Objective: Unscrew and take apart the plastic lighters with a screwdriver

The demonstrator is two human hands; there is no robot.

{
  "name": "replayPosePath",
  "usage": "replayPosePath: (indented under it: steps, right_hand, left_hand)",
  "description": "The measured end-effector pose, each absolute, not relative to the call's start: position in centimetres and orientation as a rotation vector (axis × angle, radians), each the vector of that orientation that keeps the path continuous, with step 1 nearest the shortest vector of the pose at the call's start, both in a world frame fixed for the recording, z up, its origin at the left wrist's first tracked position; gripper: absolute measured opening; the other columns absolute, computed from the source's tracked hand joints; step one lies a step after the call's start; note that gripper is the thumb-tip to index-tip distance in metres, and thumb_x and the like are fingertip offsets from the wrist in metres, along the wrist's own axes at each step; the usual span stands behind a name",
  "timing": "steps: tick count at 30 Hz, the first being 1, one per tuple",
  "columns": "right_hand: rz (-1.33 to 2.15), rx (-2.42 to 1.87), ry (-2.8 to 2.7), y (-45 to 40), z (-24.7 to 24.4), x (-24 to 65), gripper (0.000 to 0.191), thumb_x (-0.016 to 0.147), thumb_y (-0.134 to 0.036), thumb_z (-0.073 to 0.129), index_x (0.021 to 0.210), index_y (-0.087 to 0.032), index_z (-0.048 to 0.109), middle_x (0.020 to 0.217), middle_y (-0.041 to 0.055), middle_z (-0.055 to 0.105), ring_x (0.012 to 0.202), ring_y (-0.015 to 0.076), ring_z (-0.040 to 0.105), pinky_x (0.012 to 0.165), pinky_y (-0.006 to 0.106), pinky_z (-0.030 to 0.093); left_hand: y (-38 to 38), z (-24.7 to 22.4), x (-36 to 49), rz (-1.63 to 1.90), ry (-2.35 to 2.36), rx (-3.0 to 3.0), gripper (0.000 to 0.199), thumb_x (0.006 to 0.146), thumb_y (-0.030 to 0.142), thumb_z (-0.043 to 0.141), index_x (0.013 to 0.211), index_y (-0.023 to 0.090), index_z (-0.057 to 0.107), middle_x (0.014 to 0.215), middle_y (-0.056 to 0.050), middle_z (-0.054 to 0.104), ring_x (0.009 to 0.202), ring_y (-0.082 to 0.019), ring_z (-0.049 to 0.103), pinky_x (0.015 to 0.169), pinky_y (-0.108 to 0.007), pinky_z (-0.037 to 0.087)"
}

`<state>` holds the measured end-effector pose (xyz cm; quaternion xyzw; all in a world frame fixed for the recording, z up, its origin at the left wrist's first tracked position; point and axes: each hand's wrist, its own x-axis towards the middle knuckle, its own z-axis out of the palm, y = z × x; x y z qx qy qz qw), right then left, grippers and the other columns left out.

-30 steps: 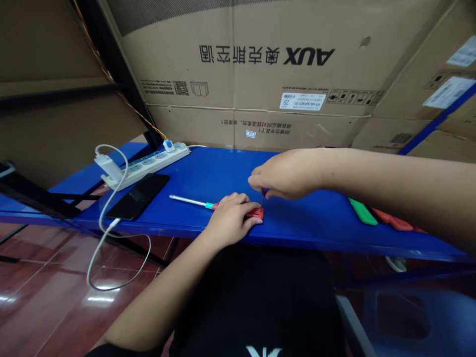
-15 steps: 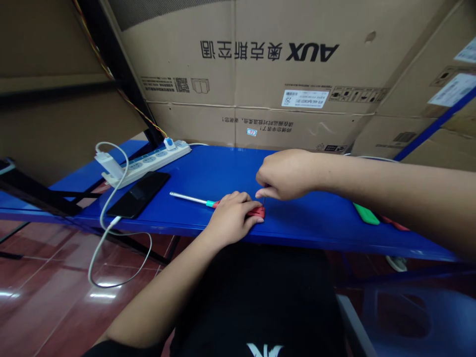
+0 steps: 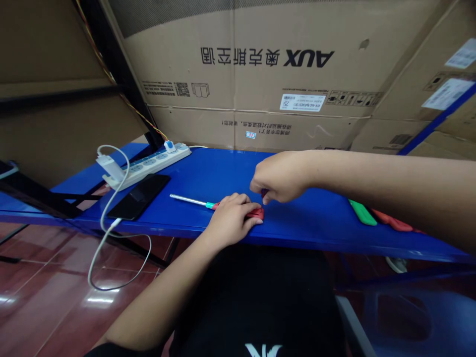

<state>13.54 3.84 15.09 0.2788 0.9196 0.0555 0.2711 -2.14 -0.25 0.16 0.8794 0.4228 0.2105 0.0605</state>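
**Left hand (image 3: pixel 230 219) closed over a red-handled screwdriver (image 3: pixel 256 213) on a blue steel table (image 3: pixel 208 173)**

The left hand lies on the table with its fingers curled together over the handle, pressing it down. Only the red tip of the handle shows past the fingertips, on the hand's right. The chrome shaft (image 3: pixel 189 199) and teal collar run out from under the hand's left side, lying flat on the tabletop.

The right hand (image 3: pixel 280 177) hangs just beside and above the left fingertips, its fingers bunched together and pointing down at the end of the handle. A small dark-red piece (image 3: pixel 264 194) shows beneath those fingers, but they hide it too much to tell what it is or whether they are pinching it.

Right of the right hand, below the forearm, a green handle (image 3: pixel 362 212) and a red handle (image 3: pixel 392 223) lie on the table. Left of the left hand are a black smartphone (image 3: pixel 139 197) with a white charging cable (image 3: pixel 111 223) and, farther off, a white power strip (image 3: pixel 148 166). Beyond both hands, a cardboard AUX carton (image 3: pixel 308 58) stands against the table's back edge.
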Motion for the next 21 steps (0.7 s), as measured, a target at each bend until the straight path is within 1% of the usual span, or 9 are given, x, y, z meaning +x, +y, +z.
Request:
replayPosePath:
  steps: [2, 5, 8, 10, 13, 14, 16, 18, 21]
  right_hand:
    - [0.146, 0.774, 2.471, 3.7, 15.1, 13.3, 0.017, 0.087, -0.03, 0.064, 0.096, -0.02, 0.075, 0.072, 0.002, 0.065, 0.063, 0.0144, 0.051, 0.056, 0.029, 0.028]
    - [0.183, 0.823, 2.497, 3.8, 15.6, 13.8, 0.016, 0.085, -0.032, 0.067, 0.095, -0.022, 0.076, 0.08, 0.0022, 0.068, 0.067, 0.0153, 0.053, 0.058, 0.029, 0.029]
    - [0.203, 0.931, 2.598, 4.8, 16.0, 15.8, 0.018, 0.082, -0.037, 0.071, 0.094, -0.025, 0.076, 0.087, 0.0017, 0.07, 0.072, 0.0169, 0.056, 0.061, 0.029, 0.032]
    - [0.246, 1.03, 2.66, 5.7, 15.5, 17.9, 0.021, 0.084, -0.039, 0.068, 0.098, -0.025, 0.076, 0.088, 0.003, 0.07, 0.076, 0.0193, 0.059, 0.063, 0.031, 0.034]
    - [0.326, 1.346, 2.697, 6.9, 12.6, 21.2, 0.023, 0.089, -0.034, 0.06, 0.1, -0.021, 0.076, 0.097, 0.0093, 0.071, 0.084, 0.024, 0.062, 0.068, 0.034, 0.039]
    - [0.335, 1.39, 2.687, 7.1, 11.1, 22.1, 0.025, 0.09, -0.034, 0.059, 0.098, -0.019, 0.077, 0.1, 0.0118, 0.07, 0.087, 0.0258, 0.062, 0.069, 0.035, 0.041]
    - [0.254, 1.52, 2.725, 7.3, 7.8, 23.7, 0.03, 0.092, -0.037, 0.055, 0.099, -0.017, 0.077, 0.101, 0.0131, 0.068, 0.09, 0.0264, 0.062, 0.072, 0.036, 0.044]
    - [0.109, 1.729, 2.779, 7.3, 4.9, 24.7, 0.031, 0.093, -0.039, 0.055, 0.103, -0.017, 0.076, 0.102, 0.0118, 0.067, 0.09, 0.0243, 0.062, 0.076, 0.036, 0.046]
    - [-0.001, 1.824, 2.783, 6.6, 2.5, 24.6, 0.032, 0.094, -0.038, 0.054, 0.104, -0.016, 0.074, 0.102, 0.0115, 0.068, 0.091, 0.0238, 0.062, 0.079, 0.037, 0.049]
  left_hand:
    - [-0.2, 0.2, -2.2, 0.633, 1.282, 2.661, 0.033, 0.092, 0.047, 0.065, 0.117, 0.027, 0.071, 0.11, -0.006, 0.066, 0.102, -0.025, 0.058, 0.089, -0.041, 0.045]
    - [-0.2, 0.1, -2.1, 0.646, 1.279, 2.636, 0.033, 0.091, 0.045, 0.066, 0.118, 0.026, 0.071, 0.109, -0.006, 0.067, 0.101, -0.025, 0.059, 0.089, -0.042, 0.047]
    - [-0.2, 0.1, -2.1, 0.699, 1.228, 2.553, 0.034, 0.091, 0.038, 0.067, 0.122, 0.024, 0.068, 0.112, -0.007, 0.068, 0.105, -0.025, 0.06, 0.094, -0.043, 0.048]
    - [-0.3, 0.3, -2.3, 0.755, 1.172, 2.48, 0.047, 0.09, 0.03, 0.069, 0.135, 0.023, 0.059, 0.124, -0.009, 0.067, 0.116, -0.025, 0.059, 0.102, -0.042, 0.047]
    - [-0.4, 1.1, -3.6, 0.824, 1.14, 2.448, 0.07, 0.087, 0.027, 0.071, 0.15, 0.024, 0.042, 0.145, -0.01, 0.055, 0.134, -0.025, 0.05, 0.114, -0.043, 0.04]
    - [-0.4, 1.5, -4.4, 0.832, 1.167, 2.47, 0.068, 0.088, 0.028, 0.071, 0.15, 0.025, 0.043, 0.148, -0.01, 0.051, 0.137, -0.026, 0.047, 0.116, -0.044, 0.037]
    - [-0.1, 2.2, -6.6, 0.8, 1.288, 2.53, 0.055, 0.089, 0.03, 0.069, 0.141, 0.027, 0.054, 0.147, -0.01, 0.052, 0.137, -0.028, 0.046, 0.118, -0.05, 0.032]
    - [0.3, 2.7, -8.8, 0.627, 1.369, 2.54, 0.051, 0.086, 0.036, 0.072, 0.134, 0.026, 0.061, 0.141, -0.01, 0.057, 0.131, -0.03, 0.05, 0.113, -0.051, 0.037]
    - [1.2, 2.8, -11.0, 0.506, 1.408, 2.492, 0.054, 0.086, 0.045, 0.071, 0.136, 0.025, 0.06, 0.133, -0.009, 0.061, 0.123, -0.028, 0.055, 0.105, -0.046, 0.043]
